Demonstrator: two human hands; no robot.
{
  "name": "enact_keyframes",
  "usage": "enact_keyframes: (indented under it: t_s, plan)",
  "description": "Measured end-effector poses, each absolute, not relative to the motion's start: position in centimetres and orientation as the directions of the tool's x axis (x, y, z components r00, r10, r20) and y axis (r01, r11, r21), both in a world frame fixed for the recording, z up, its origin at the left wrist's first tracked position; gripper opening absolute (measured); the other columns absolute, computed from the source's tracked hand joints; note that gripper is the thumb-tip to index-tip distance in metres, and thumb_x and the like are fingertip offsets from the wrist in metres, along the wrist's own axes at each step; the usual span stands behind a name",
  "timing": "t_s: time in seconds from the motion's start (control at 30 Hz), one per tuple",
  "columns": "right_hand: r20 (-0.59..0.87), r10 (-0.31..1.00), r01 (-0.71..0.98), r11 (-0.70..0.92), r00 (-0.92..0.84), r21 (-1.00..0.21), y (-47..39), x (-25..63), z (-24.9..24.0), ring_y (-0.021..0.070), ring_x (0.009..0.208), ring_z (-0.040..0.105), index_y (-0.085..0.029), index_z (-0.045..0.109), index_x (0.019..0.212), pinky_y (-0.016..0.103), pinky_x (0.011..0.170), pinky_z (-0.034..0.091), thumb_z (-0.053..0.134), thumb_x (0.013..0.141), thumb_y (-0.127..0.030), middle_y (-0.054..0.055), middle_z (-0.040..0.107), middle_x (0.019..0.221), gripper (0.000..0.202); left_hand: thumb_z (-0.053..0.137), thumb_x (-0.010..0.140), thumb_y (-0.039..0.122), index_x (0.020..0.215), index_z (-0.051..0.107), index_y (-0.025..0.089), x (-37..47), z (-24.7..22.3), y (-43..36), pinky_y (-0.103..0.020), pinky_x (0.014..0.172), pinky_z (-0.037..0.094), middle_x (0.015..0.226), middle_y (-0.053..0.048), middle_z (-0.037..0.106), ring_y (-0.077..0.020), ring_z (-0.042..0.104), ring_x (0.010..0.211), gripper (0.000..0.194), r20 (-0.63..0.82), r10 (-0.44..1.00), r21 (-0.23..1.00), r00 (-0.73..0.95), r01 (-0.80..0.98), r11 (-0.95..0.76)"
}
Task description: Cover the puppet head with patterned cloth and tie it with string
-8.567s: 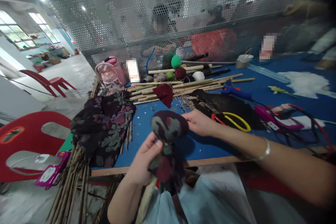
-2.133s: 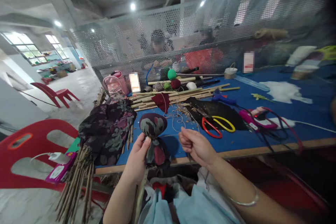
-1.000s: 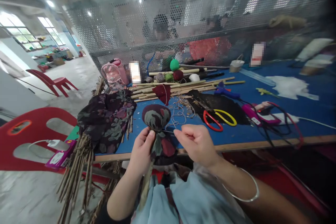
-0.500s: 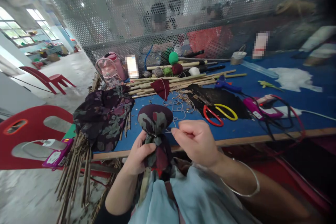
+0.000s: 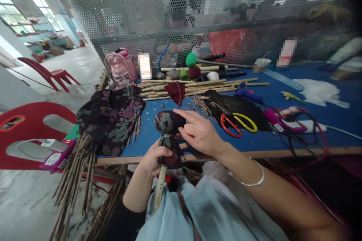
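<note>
A dark flowered cloth-covered ball (image 5: 167,122) sits on a light stick with holes (image 5: 160,182). The cloth is gathered tight below the ball by a thin string (image 5: 167,135), its loose cloth hanging beneath. My left hand (image 5: 157,156) is closed around this gathered cloth and the stick, thumb in front. My right hand (image 5: 199,130) is at the ball's right side, index finger stretched along its top and thumb against its side. Its other fingers are curled and partly hidden, so anything pinched in them does not show. Pale string loops (image 5: 207,111) lie on the table behind.
Red-and-yellow-handled scissors (image 5: 237,122) lie on black cloth at right, near a blue glue gun (image 5: 249,93) and a purple power strip (image 5: 275,120). Bamboo sticks (image 5: 158,92) and yarn balls lie behind. Flowered cloth (image 5: 111,120) and twig bundles (image 5: 76,169) are at left. A perforated screen (image 5: 127,11) stands behind.
My right hand has moved left from beside the ball to touch it, its index finger now stretched out from a fist. The ball is tilted, and more of the stick shows below.
</note>
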State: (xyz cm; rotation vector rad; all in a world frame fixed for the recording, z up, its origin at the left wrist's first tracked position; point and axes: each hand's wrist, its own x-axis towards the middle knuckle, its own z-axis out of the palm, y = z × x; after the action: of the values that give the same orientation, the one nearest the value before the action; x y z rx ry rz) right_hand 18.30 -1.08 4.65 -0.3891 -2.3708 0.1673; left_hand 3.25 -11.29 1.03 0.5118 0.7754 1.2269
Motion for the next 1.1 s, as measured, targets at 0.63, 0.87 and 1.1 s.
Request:
enact_keyframes:
  t_s: [0.63, 0.87, 1.1]
  plan:
    - [0.424, 0.602, 0.310, 0.756, -0.677, -0.577, -5.1, 18.5, 3.3, 0.0075, 0.047, 0.030, -0.017, 0.030, 0.049, 0.025, 0.050, 0.022, 0.043, 0.088, -0.024, -0.004, 0.032, 0.049, 0.042, 0.055, 0.067, 0.021, 0.073, 0.041, 0.020, 2.8, 2.3, -11.3, -0.016, 0.031, 0.029, 0.050, 0.009, 0.040, -0.0059, 0.035, 0.037, 0.015, -0.291, 0.946, 0.943, -0.145, -0.213, 0.257]
    - [0.465, 0.671, 0.338, 0.715, -0.578, -0.612, -3.5, 19.0, 3.8, 0.0078, 0.046, 0.030, -0.019, 0.024, 0.049, 0.025, 0.050, 0.022, 0.045, 0.086, -0.024, -0.005, 0.027, 0.047, 0.043, 0.056, 0.068, 0.020, 0.080, 0.045, 0.020, 3.4, 2.2, -11.6, -0.016, 0.031, 0.031, 0.051, 0.009, 0.044, -0.0063, 0.038, 0.036, 0.016, -0.290, 0.948, 0.948, -0.131, -0.172, 0.266]
    - [0.579, 0.603, 0.355, 0.795, -0.549, -0.492, -3.0, 19.5, 4.7, 0.0081, 0.046, 0.029, -0.019, 0.025, 0.048, 0.026, 0.049, 0.022, 0.047, 0.085, -0.021, -0.004, 0.028, 0.048, 0.043, 0.056, 0.068, 0.020, 0.085, 0.047, 0.020, 4.1, 2.1, -11.5, -0.017, 0.031, 0.030, 0.051, 0.010, 0.044, -0.0060, 0.037, 0.034, 0.019, -0.272, 0.958, 0.952, -0.089, -0.170, 0.255]
